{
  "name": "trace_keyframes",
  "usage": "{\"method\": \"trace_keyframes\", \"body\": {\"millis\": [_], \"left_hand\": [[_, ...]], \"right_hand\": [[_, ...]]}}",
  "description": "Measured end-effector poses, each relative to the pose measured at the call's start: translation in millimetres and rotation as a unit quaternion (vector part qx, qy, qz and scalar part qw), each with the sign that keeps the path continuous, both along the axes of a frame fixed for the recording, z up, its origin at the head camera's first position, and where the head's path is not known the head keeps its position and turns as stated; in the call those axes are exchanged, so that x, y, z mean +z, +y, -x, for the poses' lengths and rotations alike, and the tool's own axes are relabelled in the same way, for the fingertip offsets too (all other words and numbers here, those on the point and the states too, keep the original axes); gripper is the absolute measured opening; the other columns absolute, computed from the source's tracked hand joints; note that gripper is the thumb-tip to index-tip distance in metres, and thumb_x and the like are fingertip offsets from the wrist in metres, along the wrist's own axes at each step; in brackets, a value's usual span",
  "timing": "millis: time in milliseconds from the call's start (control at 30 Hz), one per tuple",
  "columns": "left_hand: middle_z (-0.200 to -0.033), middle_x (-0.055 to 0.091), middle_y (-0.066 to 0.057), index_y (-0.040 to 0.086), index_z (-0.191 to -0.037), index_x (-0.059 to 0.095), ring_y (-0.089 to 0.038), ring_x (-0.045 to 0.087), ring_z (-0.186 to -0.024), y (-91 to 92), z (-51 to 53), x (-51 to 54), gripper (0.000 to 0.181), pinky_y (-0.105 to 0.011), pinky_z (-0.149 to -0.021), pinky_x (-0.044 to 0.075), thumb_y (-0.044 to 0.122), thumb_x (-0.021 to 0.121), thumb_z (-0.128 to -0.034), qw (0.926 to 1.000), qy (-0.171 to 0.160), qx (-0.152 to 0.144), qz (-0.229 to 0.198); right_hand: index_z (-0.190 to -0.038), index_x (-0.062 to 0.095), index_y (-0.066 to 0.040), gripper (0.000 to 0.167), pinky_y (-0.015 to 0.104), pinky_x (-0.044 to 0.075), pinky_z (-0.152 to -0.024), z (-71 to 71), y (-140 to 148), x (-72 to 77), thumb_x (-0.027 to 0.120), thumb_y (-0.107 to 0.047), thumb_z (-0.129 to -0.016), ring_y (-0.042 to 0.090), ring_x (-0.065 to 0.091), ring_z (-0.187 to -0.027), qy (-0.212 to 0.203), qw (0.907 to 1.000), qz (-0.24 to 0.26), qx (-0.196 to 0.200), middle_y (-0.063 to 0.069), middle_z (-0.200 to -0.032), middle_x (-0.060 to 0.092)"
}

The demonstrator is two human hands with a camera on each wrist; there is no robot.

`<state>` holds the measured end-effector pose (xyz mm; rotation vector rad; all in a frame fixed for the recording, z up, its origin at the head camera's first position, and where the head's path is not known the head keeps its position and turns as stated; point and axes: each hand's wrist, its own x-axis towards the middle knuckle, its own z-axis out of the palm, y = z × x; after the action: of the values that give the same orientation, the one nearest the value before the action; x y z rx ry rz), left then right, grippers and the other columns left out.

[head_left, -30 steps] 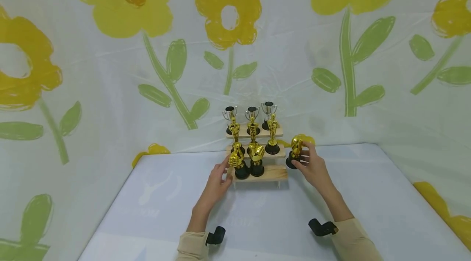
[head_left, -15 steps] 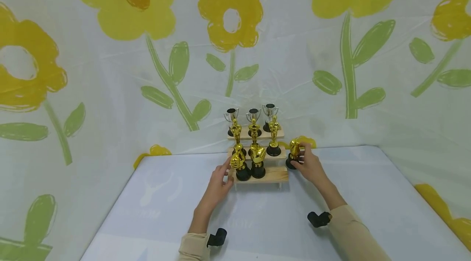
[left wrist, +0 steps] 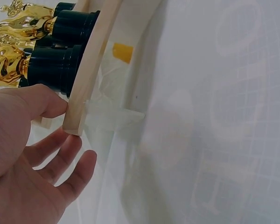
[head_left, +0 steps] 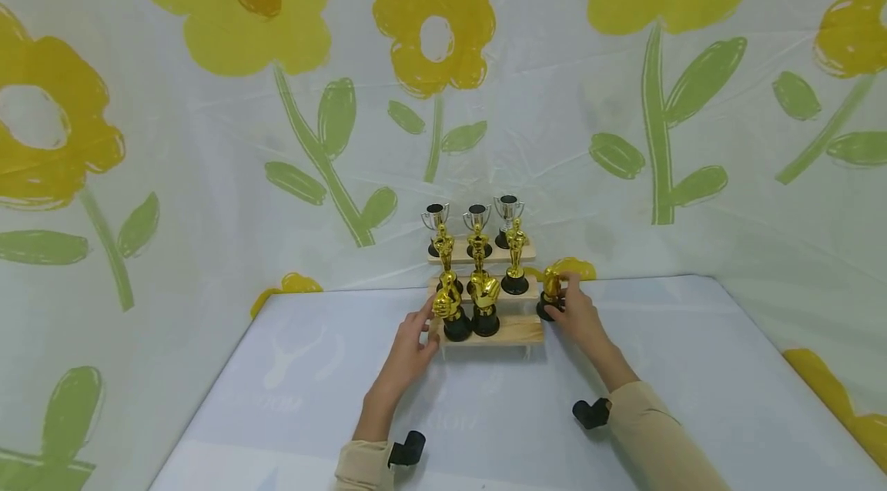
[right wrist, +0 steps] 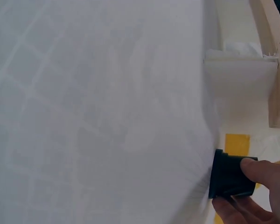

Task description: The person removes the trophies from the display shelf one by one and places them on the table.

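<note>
A tiered wooden display stand (head_left: 516, 331) rises at the back of the table with trophies on its steps. At the bottom step's left end, my left hand (head_left: 407, 352) grips the wooden edge, thumb above and fingertips below in the left wrist view. My right hand (head_left: 580, 315) holds a small gold trophy (head_left: 551, 285) with a black base (right wrist: 233, 176), upright just right of the stand; the gold top is hidden in the right wrist view. The base meets or nearly meets the tabletop. Two gold trophies, a left one (head_left: 449, 306) and a right one (head_left: 486, 298), occupy the bottom step.
Gold figure trophies (head_left: 516, 252) fill the middle step, and silver cups (head_left: 509, 208) with black bases line the top. A white cloth covers the table (head_left: 312, 368). Behind hangs a flower-printed curtain (head_left: 540, 114) close to the stand.
My right hand has shifted slightly left with the trophy and turned a little, bringing it closer to the stand's right end. The left hand keeps its place on the stand.
</note>
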<state>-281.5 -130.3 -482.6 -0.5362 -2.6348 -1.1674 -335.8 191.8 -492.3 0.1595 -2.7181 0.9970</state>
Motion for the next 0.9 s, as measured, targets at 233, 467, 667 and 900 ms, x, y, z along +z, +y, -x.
{"method": "trace_keyframes", "body": {"millis": [233,467,667,900], "left_hand": [[-0.124,0.057,-0.018,0.014,-0.154,0.031,-0.025,0.055,-0.104,-0.8,2.6,0.9,0.072,-0.025,-0.072,0.051,-0.001,0.058,-0.0895,1.0000,0.002,0.000,-0.005],[-0.123,0.057,-0.019,0.012,-0.154,0.031,-0.026,0.056,-0.104,-0.7,2.0,-1.4,0.073,-0.026,-0.072,0.052,-0.002,0.059,-0.0885,1.0000,0.003,-0.003,-0.004],[-0.124,0.055,-0.019,0.012,-0.154,0.031,-0.027,0.055,-0.104,-2.1,0.9,-2.2,0.074,-0.025,-0.072,0.053,-0.003,0.059,-0.0880,0.9998,-0.004,-0.007,-0.020],[-0.123,0.055,-0.020,0.011,-0.154,0.030,-0.025,0.053,-0.102,-2.3,2.1,-3.8,0.072,-0.023,-0.070,0.051,-0.002,0.059,-0.0891,0.9997,0.002,-0.019,-0.017]], "right_hand": [[-0.136,0.025,0.002,0.065,0.058,0.052,-0.082,-0.9,-6.7,3.5,0.069,-0.008,-0.090,0.051,0.062,-0.104,0.011,0.9991,-0.035,-0.019,0.038,-0.117,0.060],[-0.137,0.023,0.003,0.066,0.063,0.050,-0.083,-4.3,-9.7,2.9,0.068,-0.010,-0.091,0.052,0.060,-0.105,0.002,0.9983,-0.053,-0.025,0.038,-0.120,0.058],[-0.137,0.023,0.004,0.066,0.063,0.050,-0.080,-5.3,-12.0,-1.0,0.068,-0.009,-0.091,0.052,0.060,-0.103,0.012,0.9980,-0.056,-0.026,0.038,-0.117,0.058],[-0.137,0.023,0.004,0.065,0.063,0.050,-0.077,-7.1,-10.8,-3.6,0.068,-0.008,-0.091,0.052,0.060,-0.101,0.026,0.9979,-0.053,-0.027,0.038,-0.115,0.059]]}}
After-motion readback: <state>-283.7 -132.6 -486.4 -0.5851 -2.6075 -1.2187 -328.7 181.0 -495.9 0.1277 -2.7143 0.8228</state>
